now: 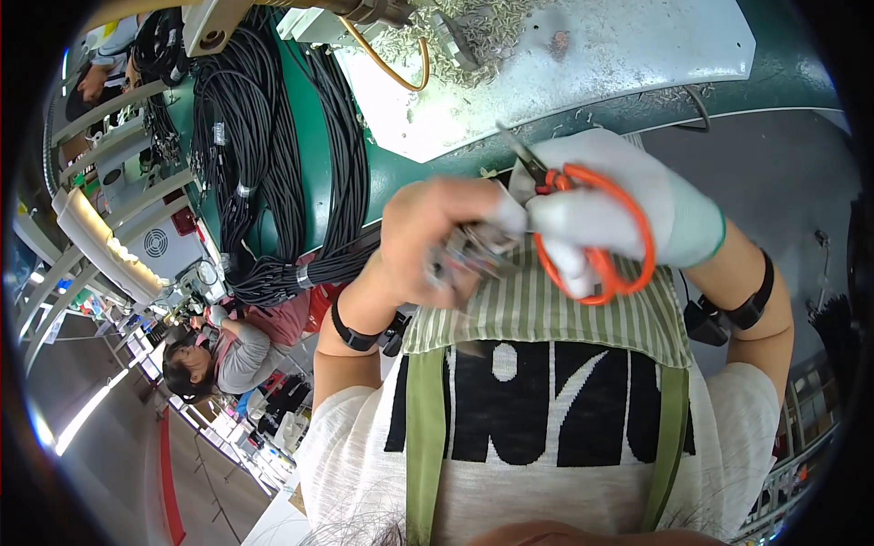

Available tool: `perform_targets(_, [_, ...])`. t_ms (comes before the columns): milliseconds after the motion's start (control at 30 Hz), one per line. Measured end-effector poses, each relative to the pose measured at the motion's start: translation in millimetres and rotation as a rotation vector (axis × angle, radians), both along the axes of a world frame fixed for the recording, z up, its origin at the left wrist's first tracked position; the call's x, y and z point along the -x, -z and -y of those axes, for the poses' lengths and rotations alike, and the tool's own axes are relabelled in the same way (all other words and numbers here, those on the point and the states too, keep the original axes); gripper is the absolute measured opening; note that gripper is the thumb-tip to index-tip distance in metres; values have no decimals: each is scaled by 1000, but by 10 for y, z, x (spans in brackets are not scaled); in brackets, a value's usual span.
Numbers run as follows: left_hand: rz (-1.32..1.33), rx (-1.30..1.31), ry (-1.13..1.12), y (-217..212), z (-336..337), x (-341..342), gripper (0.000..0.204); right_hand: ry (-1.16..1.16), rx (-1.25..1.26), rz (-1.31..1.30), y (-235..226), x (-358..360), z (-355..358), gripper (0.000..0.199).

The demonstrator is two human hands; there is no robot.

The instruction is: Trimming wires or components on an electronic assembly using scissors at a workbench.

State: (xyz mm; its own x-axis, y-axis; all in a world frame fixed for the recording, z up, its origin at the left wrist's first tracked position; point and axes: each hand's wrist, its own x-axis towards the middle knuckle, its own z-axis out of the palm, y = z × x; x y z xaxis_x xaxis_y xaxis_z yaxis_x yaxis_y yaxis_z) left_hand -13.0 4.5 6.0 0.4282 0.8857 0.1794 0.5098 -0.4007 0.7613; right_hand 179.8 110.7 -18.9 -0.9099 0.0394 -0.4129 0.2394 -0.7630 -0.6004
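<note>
Right above the striped apron (546, 314), gloved right hand (619, 205) grips orange scissors (596, 241), blades pointing up-left; bare left hand (432, 241) pinches blurry wire ends (469, 255) just left of them.

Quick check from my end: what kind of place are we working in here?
Most likely a cable-assembly workshop. Thick bundles of black cables hang over a green workbench, cut wire scraps litter its white mat, and the gloved right hand holds orange-handled scissors.
</note>
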Motion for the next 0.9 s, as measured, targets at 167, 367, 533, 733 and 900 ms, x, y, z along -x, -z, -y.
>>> perform_targets(167, [1035, 599, -622, -7, 65, -213, 24, 416, -1540, -71, -102, 113, 164, 15])
perform_targets(367, [593, 265, -851, 7, 34, -197, 21, 584, -1829, 98, -82, 103, 127, 17])
perform_targets(533, [442, 245, -771, 49, 45, -140, 21, 466, -1958, 165, -21, 117, 259, 17])
perform_targets(733, [544, 166, -840, 138, 23, -321, 23, 337, -1512, 136, -17, 88, 295, 13])
perform_targets(900, [176, -52, -578, 123, -32, -167, 21, 327, -1292, 104, 11, 131, 300, 10])
